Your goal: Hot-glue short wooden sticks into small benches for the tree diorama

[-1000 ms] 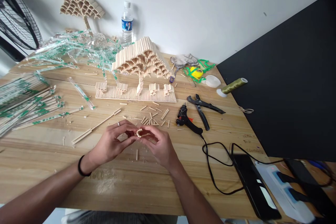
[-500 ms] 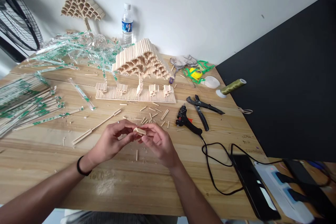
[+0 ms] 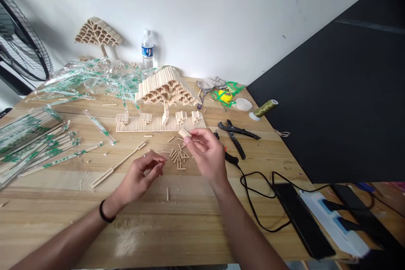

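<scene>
My right hand [image 3: 207,154] is raised over the table and pinches a small bundle of glued wooden sticks [image 3: 184,133] between thumb and fingers, just in front of the stick tree model [image 3: 164,93] on its slatted base [image 3: 152,124]. My left hand [image 3: 144,171] hovers lower and to the left, its fingers loosely curled with nothing visible in them. Short cut stick pieces [image 3: 177,156] lie scattered on the wood between both hands.
A black glue gun [image 3: 229,157] lies partly behind my right hand, with pliers [image 3: 236,133] beside it and a black cable [image 3: 253,194] trailing right. Wrapped chopsticks [image 3: 34,143] pile at the left. A water bottle [image 3: 147,50], a thread spool [image 3: 264,109] and a fan [image 3: 19,46] stand around.
My right hand has lifted the stick bundle away from my left hand, up and toward the tree model. The left hand let go and stayed low. The view tilted up slightly.
</scene>
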Motion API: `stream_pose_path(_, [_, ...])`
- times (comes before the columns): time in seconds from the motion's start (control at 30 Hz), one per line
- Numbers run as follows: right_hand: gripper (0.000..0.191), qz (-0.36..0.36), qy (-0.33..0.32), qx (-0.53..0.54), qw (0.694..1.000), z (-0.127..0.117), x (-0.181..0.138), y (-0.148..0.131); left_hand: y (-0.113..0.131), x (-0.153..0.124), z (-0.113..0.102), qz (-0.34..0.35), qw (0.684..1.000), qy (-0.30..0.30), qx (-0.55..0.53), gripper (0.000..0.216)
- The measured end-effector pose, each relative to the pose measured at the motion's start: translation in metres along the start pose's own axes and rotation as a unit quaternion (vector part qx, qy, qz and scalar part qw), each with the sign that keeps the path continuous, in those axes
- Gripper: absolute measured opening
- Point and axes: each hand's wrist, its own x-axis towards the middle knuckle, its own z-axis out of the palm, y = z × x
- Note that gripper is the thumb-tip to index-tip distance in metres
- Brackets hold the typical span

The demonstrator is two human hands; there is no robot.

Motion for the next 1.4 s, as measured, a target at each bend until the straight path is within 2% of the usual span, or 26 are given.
stream_pose_path(0.13, [0.014, -0.062, 0.064, -0.088, 0.992, 0.020, 0.035, -0.003, 0.004, 0.000, 0.002, 0.030, 0.998, -0.026, 0.047, 0.020])
stream_pose_path(0.27, [0.012, -0.100, 0.094, -0.151, 0.979, 0.035, 0.054, 0.003, 0.007, 0.002, 0.002, 0.054, 0.994, -0.036, 0.084, 0.020])
stream_pose_path(0.43, [0.010, -0.118, 0.128, -0.202, 0.964, 0.039, 0.062, 0.004, 0.009, 0.001, 0.003, 0.086, 0.990, -0.029, 0.108, 0.018])
stream_pose_path(0.63, [0.012, -0.137, 0.130, -0.221, 0.957, 0.043, 0.069, 0.001, 0.010, -0.001, 0.003, 0.084, 0.991, -0.023, 0.103, 0.018])
stream_pose_path(0.83, [0.016, -0.129, 0.135, -0.218, 0.958, 0.050, 0.071, 0.000, 0.025, 0.014, -0.018, 0.103, 0.988, 0.021, 0.112, 0.016])
stream_pose_path(1.03, [0.016, -0.123, 0.165, -0.215, 0.955, 0.056, 0.072, 0.002, 0.078, 0.063, -0.061, 0.201, 0.951, 0.121, 0.200, 0.013])
stream_pose_path(1.13, [0.018, -0.116, 0.174, -0.183, 0.961, 0.059, 0.073, 0.003, 0.103, 0.098, -0.078, 0.262, 0.913, 0.156, 0.271, 0.014])
stream_pose_path(1.27, [0.021, -0.087, 0.195, -0.105, 0.971, 0.064, 0.075, 0.006, 0.123, 0.153, -0.092, 0.253, 0.887, 0.107, 0.372, 0.053])
stream_pose_path(1.4, [0.027, -0.029, 0.231, 0.016, 0.972, 0.075, 0.078, 0.013, 0.134, 0.208, -0.095, 0.159, 0.889, -0.002, 0.430, 0.078])
